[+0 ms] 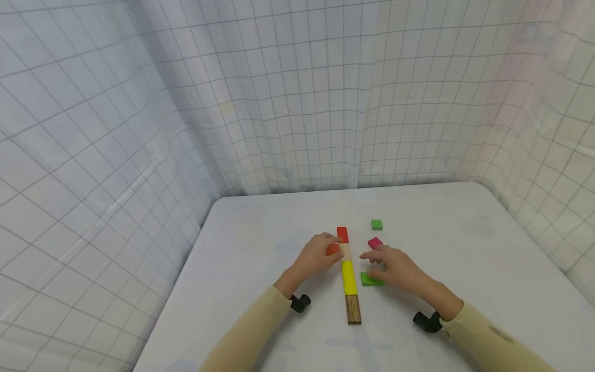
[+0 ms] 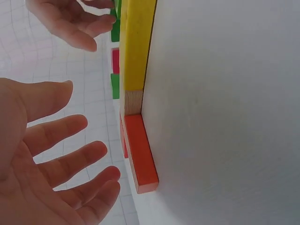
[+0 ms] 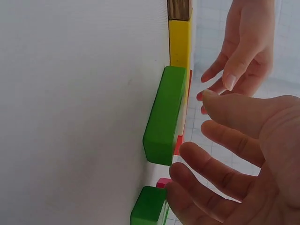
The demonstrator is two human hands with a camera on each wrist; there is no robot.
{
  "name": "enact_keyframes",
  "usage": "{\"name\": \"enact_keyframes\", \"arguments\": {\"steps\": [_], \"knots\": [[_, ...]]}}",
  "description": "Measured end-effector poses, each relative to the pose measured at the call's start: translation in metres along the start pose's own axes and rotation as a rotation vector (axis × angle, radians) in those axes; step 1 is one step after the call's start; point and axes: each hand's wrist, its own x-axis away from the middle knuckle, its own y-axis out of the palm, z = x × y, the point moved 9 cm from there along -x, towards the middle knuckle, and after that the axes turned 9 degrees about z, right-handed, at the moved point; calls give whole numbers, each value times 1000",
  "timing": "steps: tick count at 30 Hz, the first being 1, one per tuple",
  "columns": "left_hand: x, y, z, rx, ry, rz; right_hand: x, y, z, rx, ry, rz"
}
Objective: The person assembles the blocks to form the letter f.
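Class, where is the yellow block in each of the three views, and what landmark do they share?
Head: the yellow block lies right of centre, lower half.
Left wrist: the yellow block meets the top edge, just left of centre.
Right wrist: the yellow block is near the top, right of centre.
Shared landmark: the pink block.

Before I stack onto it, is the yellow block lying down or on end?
Lying down: the head view shows the yellow block stretched lengthwise between the brown block and pale block.

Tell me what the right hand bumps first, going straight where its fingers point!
Probably the pale block, though depth is unclear: the right hand might pass above it toward the left hand.
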Motion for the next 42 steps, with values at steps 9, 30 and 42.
{"name": "enact_keyframes", "arguments": {"steps": [9, 30, 42], "knots": [[27, 15, 17, -125, 32, -94, 10, 9, -5, 185, -76, -33], [45, 36, 18, -255, 114, -192, 10, 11, -5, 228, -81, -25], [46, 36, 19, -252, 105, -199, 6, 1, 0, 195, -3, 26]]}}
